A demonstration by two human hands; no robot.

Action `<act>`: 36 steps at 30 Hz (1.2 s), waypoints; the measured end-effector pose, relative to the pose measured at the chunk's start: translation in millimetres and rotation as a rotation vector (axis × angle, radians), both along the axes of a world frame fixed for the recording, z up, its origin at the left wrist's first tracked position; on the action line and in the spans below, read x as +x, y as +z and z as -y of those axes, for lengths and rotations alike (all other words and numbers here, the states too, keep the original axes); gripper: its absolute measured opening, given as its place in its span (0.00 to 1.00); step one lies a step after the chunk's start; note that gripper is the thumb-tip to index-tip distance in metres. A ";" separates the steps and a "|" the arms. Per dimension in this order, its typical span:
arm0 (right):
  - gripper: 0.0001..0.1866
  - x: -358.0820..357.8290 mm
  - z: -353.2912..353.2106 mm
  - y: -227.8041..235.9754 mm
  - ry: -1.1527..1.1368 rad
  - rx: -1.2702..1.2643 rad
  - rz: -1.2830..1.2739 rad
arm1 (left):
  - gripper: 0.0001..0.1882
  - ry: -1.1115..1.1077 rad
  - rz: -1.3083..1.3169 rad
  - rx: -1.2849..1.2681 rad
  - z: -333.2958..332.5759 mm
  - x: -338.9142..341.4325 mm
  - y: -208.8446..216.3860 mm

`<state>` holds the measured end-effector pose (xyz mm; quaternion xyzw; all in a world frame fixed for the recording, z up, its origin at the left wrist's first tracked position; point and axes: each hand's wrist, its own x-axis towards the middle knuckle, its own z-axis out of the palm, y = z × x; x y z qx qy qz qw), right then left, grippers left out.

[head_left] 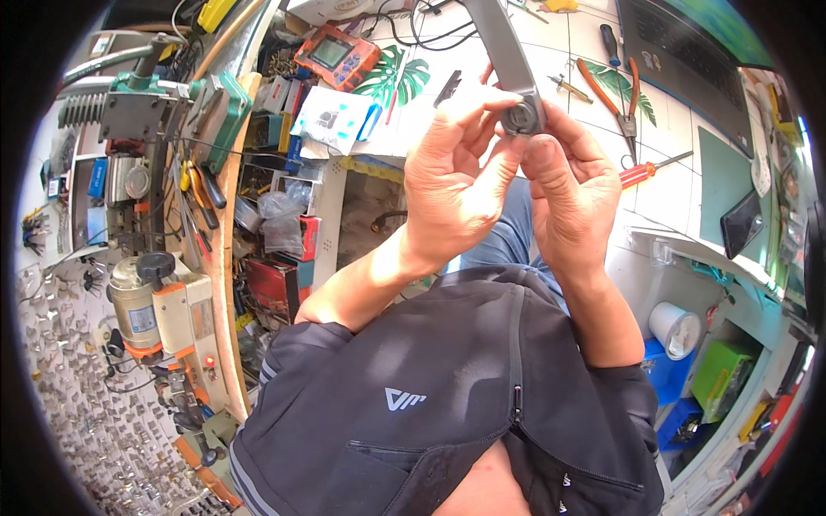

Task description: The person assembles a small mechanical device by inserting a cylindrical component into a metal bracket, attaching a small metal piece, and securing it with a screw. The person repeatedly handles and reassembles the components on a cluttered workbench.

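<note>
Both my hands hold a long, flat grey metal handle (501,47) over the near edge of the white table. It slants up toward the top edge of the view, and its near end has a round, dark recess. My left hand (456,176) pinches that end from the left, thumb and fingertips against it. From the right, my right hand (571,176) grips the same end, its thumb beside the recess. Whether a smaller part sits between the fingertips is hard to make out.
On the table (482,77) lie orange-handled pliers (632,107), a red screwdriver (641,175), a black-handled screwdriver (610,43) and a laptop (688,64). An orange device with a screen (335,56) stands at the left. Further left are a key-cutting machine (163,301) and many hanging key blanks (77,396).
</note>
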<state>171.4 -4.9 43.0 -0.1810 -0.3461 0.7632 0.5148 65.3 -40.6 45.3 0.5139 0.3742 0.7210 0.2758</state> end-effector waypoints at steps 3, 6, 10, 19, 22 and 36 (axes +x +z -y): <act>0.23 3.5 -0.3 -10.3 0.011 0.019 0.077 | 0.19 0.036 -0.030 -0.015 1.0 2.8 -7.0; 0.22 6.8 2.3 -7.7 0.043 -0.057 0.069 | 0.18 0.136 -0.087 -0.054 4.7 7.2 -6.2; 0.21 7.3 1.0 -9.5 0.106 -0.116 -0.028 | 0.17 0.182 -0.190 -0.034 2.4 2.0 -12.8; 0.19 4.9 2.8 -14.0 0.152 -0.184 -0.028 | 0.31 0.155 -0.247 -0.050 6.5 -7.7 -16.8; 0.19 4.2 3.9 -13.5 0.149 -0.199 -0.025 | 0.35 0.170 -0.281 -0.061 8.6 -9.2 -17.4; 0.18 -5.9 14.5 -24.1 -0.132 0.166 0.395 | 0.17 -0.059 0.210 -0.188 4.2 -6.4 -18.5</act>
